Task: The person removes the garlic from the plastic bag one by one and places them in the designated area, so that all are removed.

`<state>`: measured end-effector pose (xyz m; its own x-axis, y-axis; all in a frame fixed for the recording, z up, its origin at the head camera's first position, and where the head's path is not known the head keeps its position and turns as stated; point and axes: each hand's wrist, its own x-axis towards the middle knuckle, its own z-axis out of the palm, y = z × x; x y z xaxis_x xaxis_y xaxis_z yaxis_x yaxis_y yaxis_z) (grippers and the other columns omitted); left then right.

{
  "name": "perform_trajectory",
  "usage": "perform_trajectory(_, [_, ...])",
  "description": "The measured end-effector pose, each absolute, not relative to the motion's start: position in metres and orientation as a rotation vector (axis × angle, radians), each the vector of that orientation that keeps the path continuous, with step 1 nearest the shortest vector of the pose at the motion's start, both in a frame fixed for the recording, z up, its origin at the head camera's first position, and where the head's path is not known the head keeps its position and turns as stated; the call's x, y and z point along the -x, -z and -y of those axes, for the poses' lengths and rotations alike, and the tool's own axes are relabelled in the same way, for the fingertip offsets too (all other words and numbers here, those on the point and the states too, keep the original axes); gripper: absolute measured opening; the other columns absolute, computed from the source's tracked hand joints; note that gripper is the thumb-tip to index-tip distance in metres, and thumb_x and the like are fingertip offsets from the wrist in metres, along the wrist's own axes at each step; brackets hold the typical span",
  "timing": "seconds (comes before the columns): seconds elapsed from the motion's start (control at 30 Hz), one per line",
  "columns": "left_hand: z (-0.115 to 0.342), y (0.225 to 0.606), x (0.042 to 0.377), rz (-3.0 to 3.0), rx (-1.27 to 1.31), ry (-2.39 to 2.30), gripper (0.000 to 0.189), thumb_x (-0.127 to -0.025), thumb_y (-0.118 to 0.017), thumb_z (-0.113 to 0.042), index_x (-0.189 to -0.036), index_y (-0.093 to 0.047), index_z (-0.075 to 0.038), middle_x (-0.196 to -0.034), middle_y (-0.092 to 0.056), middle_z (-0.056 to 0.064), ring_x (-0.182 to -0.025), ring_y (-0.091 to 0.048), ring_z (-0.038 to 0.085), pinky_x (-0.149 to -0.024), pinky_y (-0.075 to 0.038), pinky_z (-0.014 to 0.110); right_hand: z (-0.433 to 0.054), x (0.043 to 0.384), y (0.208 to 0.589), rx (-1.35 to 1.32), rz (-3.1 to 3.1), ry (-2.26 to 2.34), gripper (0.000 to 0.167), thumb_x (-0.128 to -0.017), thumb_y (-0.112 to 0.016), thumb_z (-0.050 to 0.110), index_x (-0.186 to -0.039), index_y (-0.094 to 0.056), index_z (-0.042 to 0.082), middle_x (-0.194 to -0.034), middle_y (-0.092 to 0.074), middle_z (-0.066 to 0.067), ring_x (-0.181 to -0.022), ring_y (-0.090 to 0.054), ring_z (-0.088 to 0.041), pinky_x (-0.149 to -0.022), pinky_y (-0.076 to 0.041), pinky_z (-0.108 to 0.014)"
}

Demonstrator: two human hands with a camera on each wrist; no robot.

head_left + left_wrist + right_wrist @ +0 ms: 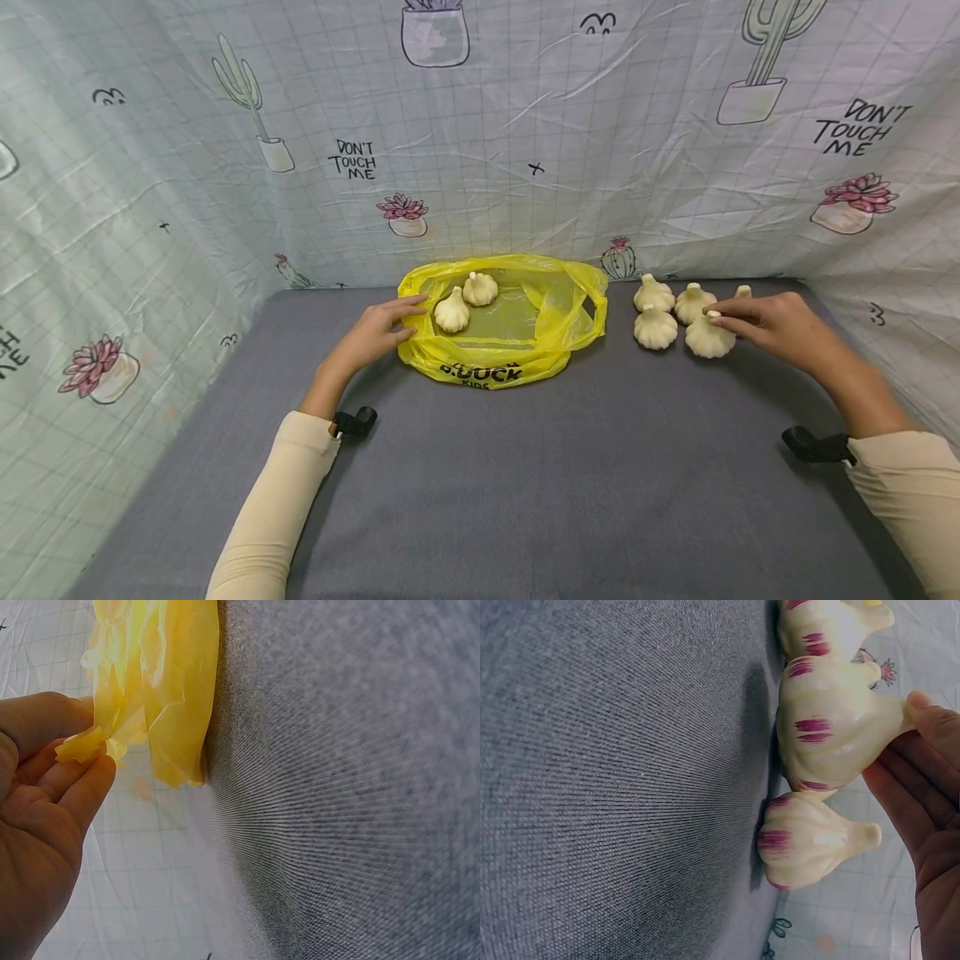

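Note:
A yellow plastic bag (487,367) lies with its mouth spread wide, and two garlic bulbs (452,311) sit inside it. At its left end my left hand (378,333) pinches the rim; in the left wrist view the thumb and fingers (86,787) hold a crumpled bit of the yellow plastic. Over on the right, my right hand (780,329) pinches the stem of a garlic bulb (709,337) between thumb and fingers. The right wrist view shows this held garlic bulb (832,724) with purple streaks, close to its neighbours. Whether it touches the table is unclear.
Several other garlic bulbs (655,328) stand grouped beside the held one, to the right of the bag. A grey cloth (525,483) covers the table. Behind and at the sides hangs a printed curtain (510,125) with cactus drawings.

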<state>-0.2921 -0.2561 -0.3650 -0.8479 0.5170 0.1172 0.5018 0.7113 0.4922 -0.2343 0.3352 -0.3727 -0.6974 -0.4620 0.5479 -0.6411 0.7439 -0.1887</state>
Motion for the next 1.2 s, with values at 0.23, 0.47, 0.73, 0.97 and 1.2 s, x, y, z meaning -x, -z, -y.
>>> perform_trajectory(0.23, [0.256, 0.365, 0.293, -2.873, -0.855, -0.813, 0.041, -0.101, -0.062, -0.006, -0.142, -0.059, -0.002, -0.158, -0.045, 0.008, -0.133, -0.051, 0.034, -0.091, -0.050, 0.048, -0.334, 0.238, 0.373, -0.827, 2.502, -0.503, 0.016, -0.086, -0.080, 0.009, -0.100, -0.081, 0.001, -0.077, -0.074, -0.004, -0.053, -0.034, 0.005, -0.052, -0.030, -0.020])
perform_trajectory(0.47, [0.256, 0.365, 0.294, -2.866, -0.858, -0.820, 0.041, -0.101, -0.062, -0.006, -0.142, -0.060, -0.002, -0.158, -0.045, 0.009, -0.139, -0.047, 0.035, -0.099, -0.049, 0.051, -0.330, 0.242, 0.374, -0.871, 2.478, -0.509, 0.014, -0.083, -0.082, 0.009, -0.096, -0.082, 0.003, -0.079, -0.075, -0.003, -0.055, -0.036, 0.005, -0.053, -0.032, -0.020])
perform_trajectory(0.73, [0.257, 0.366, 0.293, -2.875, -0.873, -0.814, 0.041, -0.101, -0.063, -0.007, -0.141, -0.060, -0.001, -0.158, -0.045, 0.010, -0.134, -0.050, 0.036, -0.095, -0.051, 0.051, -0.330, 0.244, 0.377, -0.835, 2.510, -0.507, 0.014, -0.082, -0.082, 0.007, -0.096, -0.080, 0.005, -0.081, -0.076, -0.005, -0.059, -0.045, 0.005, -0.054, -0.038, -0.023])
perform_trajectory(0.97, [0.257, 0.368, 0.293, -2.886, -0.871, -0.825, 0.041, -0.101, -0.063, -0.007, -0.141, -0.059, 0.000, -0.157, -0.045, 0.011, -0.133, -0.052, 0.036, -0.093, -0.050, 0.050, -0.327, 0.245, 0.373, -0.725, 2.673, -0.496, 0.012, -0.088, -0.079, 0.013, -0.101, -0.078, 0.012, -0.089, -0.078, -0.003, -0.069, -0.061, -0.004, -0.061, -0.048, -0.032])
perform_trajectory(1.2, [0.258, 0.371, 0.293, -2.883, -0.871, -0.830, 0.041, -0.100, -0.063, -0.007, -0.141, -0.060, -0.001, -0.157, -0.045, 0.008, -0.111, -0.060, 0.031, -0.086, -0.050, 0.045, -0.324, 0.244, 0.372, -0.673, 2.753, -0.497, 0.018, -0.094, -0.074, 0.015, -0.110, -0.076, 0.009, -0.098, -0.078, -0.010, -0.081, -0.071, -0.029, -0.067, -0.052, -0.042])
